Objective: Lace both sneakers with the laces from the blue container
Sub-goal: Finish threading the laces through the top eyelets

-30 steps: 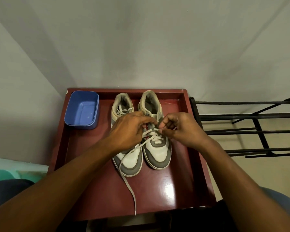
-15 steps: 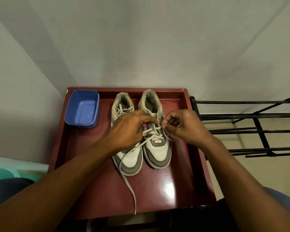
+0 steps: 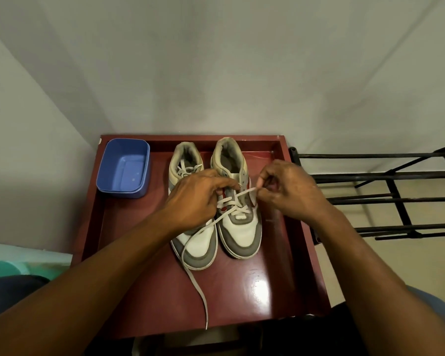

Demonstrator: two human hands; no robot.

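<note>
The lace point(image 3: 244, 194) crosses the lower eyelets of the right sneaker point(image 3: 242, 232), which stands beside the left sneaker point(image 3: 198, 249) in the middle of the table point(image 3: 254, 294), heels towards the far edge. The right hand point(image 3: 290, 191) pinches one lace end between thumb and forefinger, just right of the upper eyelets. The left hand point(image 3: 193, 199) lies over the left sneaker, its thumb and forefinger brought together at the right sneaker's eyelet row (whether on lace or flap I cannot tell). The other lace end trails over the left sneaker's toe to the near edge. The blue container point(image 3: 125, 168) sits in the far left corner. A black rack point(image 3: 396, 199) stands beyond the right edge
</note>
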